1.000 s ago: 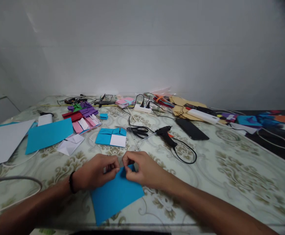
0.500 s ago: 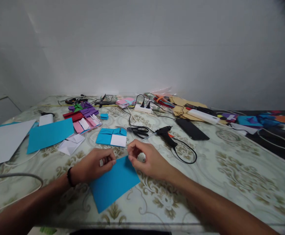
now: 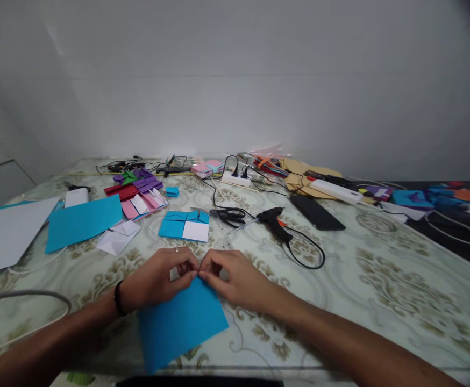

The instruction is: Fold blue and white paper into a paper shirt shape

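A blue sheet of paper (image 3: 184,325) lies at the front of the table, tilted, under my two hands. My left hand (image 3: 160,277) pinches its far edge between thumb and fingers; a ring and a dark wristband show on it. Right beside it, my right hand (image 3: 233,277) pinches the same edge, the fingertips of both hands nearly meeting. Just beyond them sits a folded blue piece with a white panel (image 3: 195,230). Black scissors (image 3: 230,216) and a black glue gun (image 3: 274,223) lie past my right hand.
Blue card (image 3: 84,223), a white sheet (image 3: 11,234) and a white folded paper (image 3: 118,237) lie to the left. Purple, red and pink folded pieces (image 3: 146,183) sit behind. A power strip (image 3: 235,179) with cables stands at the back; a black phone (image 3: 317,212) lies right.
My right hand has moved left and nearer, close to my left hand. Both hands have drawn the blue sheet slightly toward me.
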The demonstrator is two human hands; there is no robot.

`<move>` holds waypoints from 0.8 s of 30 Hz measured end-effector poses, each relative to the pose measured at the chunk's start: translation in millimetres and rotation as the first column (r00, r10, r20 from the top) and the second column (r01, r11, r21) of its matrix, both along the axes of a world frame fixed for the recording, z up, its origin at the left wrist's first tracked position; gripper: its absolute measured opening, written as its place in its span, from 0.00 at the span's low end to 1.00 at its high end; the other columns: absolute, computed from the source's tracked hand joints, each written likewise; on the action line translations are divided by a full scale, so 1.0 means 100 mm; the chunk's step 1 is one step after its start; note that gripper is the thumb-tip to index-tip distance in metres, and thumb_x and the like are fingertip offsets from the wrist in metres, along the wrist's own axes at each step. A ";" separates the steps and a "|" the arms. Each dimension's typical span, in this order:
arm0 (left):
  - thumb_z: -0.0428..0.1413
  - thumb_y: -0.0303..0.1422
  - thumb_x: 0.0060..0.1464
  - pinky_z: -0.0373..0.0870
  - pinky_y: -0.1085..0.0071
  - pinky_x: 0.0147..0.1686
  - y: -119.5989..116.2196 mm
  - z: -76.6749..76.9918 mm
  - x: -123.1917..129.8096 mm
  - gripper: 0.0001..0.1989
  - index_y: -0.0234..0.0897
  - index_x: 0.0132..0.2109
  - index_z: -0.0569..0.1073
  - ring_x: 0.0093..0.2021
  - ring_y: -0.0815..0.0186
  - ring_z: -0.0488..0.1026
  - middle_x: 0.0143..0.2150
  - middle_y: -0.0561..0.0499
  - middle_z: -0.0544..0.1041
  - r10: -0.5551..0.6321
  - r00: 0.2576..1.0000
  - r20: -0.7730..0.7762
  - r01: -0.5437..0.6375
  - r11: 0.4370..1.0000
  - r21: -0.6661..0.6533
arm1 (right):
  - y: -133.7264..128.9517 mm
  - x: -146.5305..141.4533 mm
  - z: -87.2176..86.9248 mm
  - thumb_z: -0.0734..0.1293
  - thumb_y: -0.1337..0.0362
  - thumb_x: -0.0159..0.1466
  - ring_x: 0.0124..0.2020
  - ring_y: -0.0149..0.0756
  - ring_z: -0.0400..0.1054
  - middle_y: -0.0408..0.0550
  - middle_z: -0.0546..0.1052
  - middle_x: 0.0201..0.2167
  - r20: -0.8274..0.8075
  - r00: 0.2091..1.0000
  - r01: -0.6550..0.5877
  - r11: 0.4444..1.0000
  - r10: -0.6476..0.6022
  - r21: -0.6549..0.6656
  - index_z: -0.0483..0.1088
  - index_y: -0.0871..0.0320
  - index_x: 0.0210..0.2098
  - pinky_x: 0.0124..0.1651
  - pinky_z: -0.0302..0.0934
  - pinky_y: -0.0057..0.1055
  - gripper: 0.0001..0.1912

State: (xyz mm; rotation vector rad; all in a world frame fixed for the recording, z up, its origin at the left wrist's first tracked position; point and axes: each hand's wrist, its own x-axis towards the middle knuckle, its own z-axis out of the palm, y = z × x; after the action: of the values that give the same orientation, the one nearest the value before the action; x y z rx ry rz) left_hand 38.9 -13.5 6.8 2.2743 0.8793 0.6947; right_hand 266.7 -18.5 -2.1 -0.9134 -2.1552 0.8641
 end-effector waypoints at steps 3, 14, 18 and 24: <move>0.56 0.27 0.62 0.70 0.75 0.36 -0.01 0.02 0.01 0.05 0.37 0.38 0.76 0.34 0.69 0.75 0.34 0.53 0.79 -0.004 1.000 0.006 0.004 1.000 -0.012 | -0.02 -0.01 0.00 0.68 0.65 0.67 0.29 0.32 0.70 0.44 0.78 0.27 0.003 1.000 0.002 1.000 -0.002 0.000 0.74 0.58 0.34 0.34 0.61 0.26 0.05; 0.54 0.28 0.60 0.69 0.73 0.35 0.04 0.04 -0.03 0.05 0.37 0.36 0.74 0.32 0.68 0.73 0.32 0.53 0.77 0.032 0.999 -0.028 -0.033 0.999 -0.025 | 0.03 0.06 0.05 0.67 0.65 0.67 0.29 0.34 0.71 0.44 0.77 0.27 -0.033 0.999 0.036 0.999 -0.035 0.014 0.72 0.57 0.32 0.33 0.62 0.28 0.06; 0.53 0.27 0.58 0.68 0.73 0.34 0.05 0.07 -0.03 0.05 0.37 0.35 0.73 0.31 0.68 0.72 0.31 0.53 0.76 0.064 0.997 -0.042 -0.065 0.998 -0.025 | 0.08 0.10 0.08 0.67 0.66 0.67 0.30 0.33 0.70 0.44 0.77 0.28 -0.040 0.997 0.067 0.997 -0.066 0.027 0.71 0.57 0.33 0.33 0.61 0.28 0.05; 0.53 0.27 0.57 0.68 0.73 0.33 0.08 0.10 -0.07 0.05 0.37 0.35 0.72 0.32 0.68 0.72 0.32 0.53 0.77 0.110 0.993 -0.041 -0.111 0.994 -0.011 | 0.21 0.18 0.11 0.66 0.65 0.69 0.30 0.33 0.68 0.44 0.76 0.29 -0.039 0.988 0.152 0.984 -0.149 0.094 0.71 0.57 0.34 0.34 0.59 0.28 0.06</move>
State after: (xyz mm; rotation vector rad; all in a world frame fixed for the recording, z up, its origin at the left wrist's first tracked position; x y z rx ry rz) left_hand 31.9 -5.1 16.7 2.2479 1.0327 0.6910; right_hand 284.9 2.2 8.5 -0.9922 -2.0526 0.6893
